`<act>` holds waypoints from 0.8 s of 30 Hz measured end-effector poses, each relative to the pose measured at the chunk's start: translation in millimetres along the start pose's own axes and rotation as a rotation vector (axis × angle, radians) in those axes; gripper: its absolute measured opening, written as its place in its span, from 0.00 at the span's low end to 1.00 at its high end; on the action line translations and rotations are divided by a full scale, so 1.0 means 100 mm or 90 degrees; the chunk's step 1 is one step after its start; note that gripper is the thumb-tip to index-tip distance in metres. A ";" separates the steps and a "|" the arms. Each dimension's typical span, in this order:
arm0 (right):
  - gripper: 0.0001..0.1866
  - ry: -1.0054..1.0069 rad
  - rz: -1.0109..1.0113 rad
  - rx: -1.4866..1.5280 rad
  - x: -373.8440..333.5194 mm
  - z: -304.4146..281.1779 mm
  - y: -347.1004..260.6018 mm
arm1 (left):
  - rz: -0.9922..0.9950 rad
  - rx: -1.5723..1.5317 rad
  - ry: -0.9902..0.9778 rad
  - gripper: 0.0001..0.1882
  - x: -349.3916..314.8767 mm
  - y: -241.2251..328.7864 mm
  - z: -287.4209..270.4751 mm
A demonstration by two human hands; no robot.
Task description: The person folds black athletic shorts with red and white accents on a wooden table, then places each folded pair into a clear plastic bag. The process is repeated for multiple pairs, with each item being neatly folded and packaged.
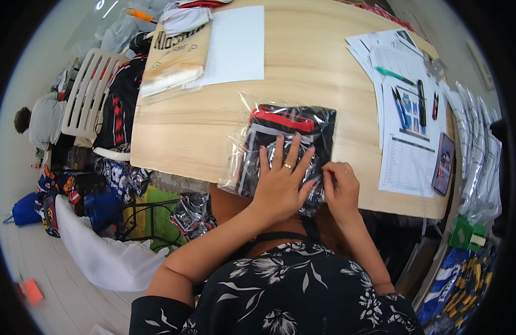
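Observation:
A folded black garment with a red band lies inside a clear plastic bag (322, 125) at the near edge of the table. My left hand (283, 181) rests flat on top of the bag, its fingers spread. At the bag's near right side, my right hand (341, 187) has thumb and forefinger pinched together at the plastic edge. The bag's loose clear film spreads out to the left of the garment, and its near end hangs slightly past the table edge.
On the wooden table (302, 56) lie a white sheet (235, 50), a packed beige garment (177, 53), papers (406, 162), pens (400, 109) and a phone (444, 163). A white plastic chair (90, 92) stands left; bagged garments (478, 151) are stacked right.

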State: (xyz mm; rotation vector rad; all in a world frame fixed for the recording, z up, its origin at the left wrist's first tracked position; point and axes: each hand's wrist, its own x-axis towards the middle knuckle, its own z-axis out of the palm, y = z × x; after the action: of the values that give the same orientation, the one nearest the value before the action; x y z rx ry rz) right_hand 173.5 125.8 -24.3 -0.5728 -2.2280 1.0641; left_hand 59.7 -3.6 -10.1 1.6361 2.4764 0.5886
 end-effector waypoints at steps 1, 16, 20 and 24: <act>0.11 -0.030 -0.008 -0.089 0.04 -0.02 0.00 | -0.010 -0.002 -0.024 0.35 0.01 -0.01 -0.03; 0.37 -0.251 -0.142 -0.292 0.09 0.35 -0.05 | -0.346 -0.168 0.179 0.33 -0.09 -0.73 -0.35; 0.35 -0.400 -0.146 -0.109 0.44 0.32 -0.37 | -0.456 -0.330 -0.051 0.25 -0.40 -0.95 -0.51; 0.30 -0.426 -0.203 0.308 0.77 0.09 -1.21 | -0.495 -0.756 0.147 0.17 -1.01 -1.27 -0.83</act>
State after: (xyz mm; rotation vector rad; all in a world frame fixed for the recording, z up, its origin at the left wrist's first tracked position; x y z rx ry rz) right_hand 96.1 95.9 93.6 0.3941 -2.3326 1.7105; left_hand -33.2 -159.9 6.2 0.1658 1.8591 1.6492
